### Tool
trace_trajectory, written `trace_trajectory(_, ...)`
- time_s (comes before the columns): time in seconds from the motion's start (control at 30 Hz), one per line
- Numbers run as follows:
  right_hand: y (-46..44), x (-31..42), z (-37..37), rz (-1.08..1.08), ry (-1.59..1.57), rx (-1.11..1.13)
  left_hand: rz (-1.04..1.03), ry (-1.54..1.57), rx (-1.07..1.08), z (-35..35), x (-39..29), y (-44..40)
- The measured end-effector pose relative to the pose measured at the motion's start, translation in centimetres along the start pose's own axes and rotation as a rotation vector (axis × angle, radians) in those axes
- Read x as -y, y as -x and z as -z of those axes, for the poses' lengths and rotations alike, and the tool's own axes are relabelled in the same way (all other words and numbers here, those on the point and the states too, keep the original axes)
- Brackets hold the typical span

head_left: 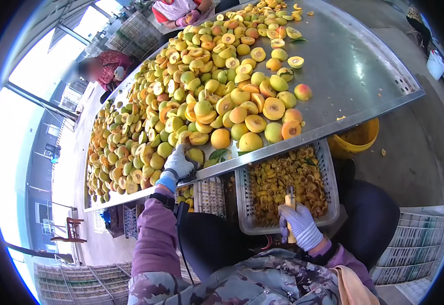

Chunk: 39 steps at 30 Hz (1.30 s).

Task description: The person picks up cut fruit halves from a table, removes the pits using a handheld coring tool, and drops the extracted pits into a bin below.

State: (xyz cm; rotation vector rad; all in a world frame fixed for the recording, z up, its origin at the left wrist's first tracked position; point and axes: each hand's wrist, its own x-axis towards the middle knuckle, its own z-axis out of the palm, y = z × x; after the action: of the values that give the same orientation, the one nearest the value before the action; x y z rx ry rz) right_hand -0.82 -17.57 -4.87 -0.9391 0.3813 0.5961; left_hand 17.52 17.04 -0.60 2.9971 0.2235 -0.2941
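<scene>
My left hand point(178, 164), in a light glove, is at the near edge of the metal table point(354, 66). Its fingers and thumb close about a yellow-green peach half point(195, 155), partly hidden by the hand. Cut peaches point(222, 105), many with pits or hollows showing, are heaped beside and beyond it. My right hand point(302, 223), in a striped glove, grips a wooden-handled pitting tool point(289, 211) with a small metal end pointing up. This hand is above the near part of a grey plastic crate point(243, 201) filled with pits and fruit scraps point(283, 178).
A yellow bucket point(356, 140) stands under the table's right side. Another crate point(210, 195) is below the table edge. Stacked crates point(410, 244) are at my right. Two people work across the table, one in a patterned red top point(114, 66). Green leaves point(218, 153) lie near the edge.
</scene>
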Motion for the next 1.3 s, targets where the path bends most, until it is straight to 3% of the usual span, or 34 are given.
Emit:
trace_trajectory(0.1, 0.5, 0.1, -0.4, 0.017, 0.032, 0.003, 0.068, 0.298, -0.058, 1.1, 0.6, 1.2)
trace_trajectory(0.17, 0.7, 0.0, -0.6, 0.034, 0.073, 0.008, -0.077, 0.918, -0.059, 0.8, 2.0, 2.1)
trace_trajectory(0.2, 0.6, -0.3, -0.6, 0.082, 0.137, 0.041, -0.195, 1.411, 0.094, 1.6, 1.4, 3.8)
trace_trajectory(0.23, 0.6, -0.5, -0.8, 0.128, 0.203, 0.076, -0.361, 1.170, 0.006, 2.2, 0.3, 6.5)
trace_trajectory(0.3, 0.8, -0.5, -1.4, 0.250, 0.373, 0.078, -0.378, 1.650, 0.252, 1.5, -1.6, 8.4)
trace_trajectory(0.33, 0.9, -0.5, -1.7, 0.371, 0.536, 0.066, -0.396, 1.284, 0.161, 0.9, -2.5, 9.5)
trace_trajectory(0.37, 1.1, -0.5, -1.9, 0.366, 0.539, 0.058, -0.337, 1.561, 0.226, -0.1, -4.1, 10.8)
trace_trajectory(0.4, 1.2, -0.5, -2.3, 0.518, 0.700, -0.006, -0.252, 1.825, 0.321, -1.0, -5.8, 11.5)
trace_trajectory(0.47, 1.6, -0.6, -2.7, 0.808, 1.029, -0.138, -0.134, 2.050, 0.427, -2.5, -8.7, 12.5)
trace_trajectory(0.53, 2.0, -0.8, -2.9, 0.781, 1.060, -0.156, -0.100, 1.941, 0.292, -4.4, -10.6, 13.5)
trace_trajectory(0.63, 2.2, -0.9, -3.0, 0.758, 1.135, -0.172, -0.198, 2.043, 0.313, -4.7, -13.1, 15.1)
trace_trajectory(0.77, 1.9, -1.0, -2.7, 0.734, 1.176, -0.213, -0.221, 2.172, 0.501, -6.0, -13.7, 15.9)
trace_trajectory(0.8, 1.8, -1.1, -2.5, 0.719, 1.223, -0.215, -0.147, 2.202, 0.511, -5.6, -14.2, 16.3)
trace_trajectory(1.13, 1.5, -1.9, -1.9, 0.634, 1.348, -0.181, -0.244, 2.098, 0.562, -5.3, -15.3, 18.1)
trace_trajectory(1.2, 1.8, -1.9, -2.3, 0.649, 1.317, -0.167, -0.206, 1.916, 0.356, -5.3, -15.8, 18.9)
trace_trajectory(1.3, 1.4, -2.8, -2.2, 0.725, 1.272, -0.136, -0.153, 1.733, 0.261, -5.9, -16.0, 19.3)
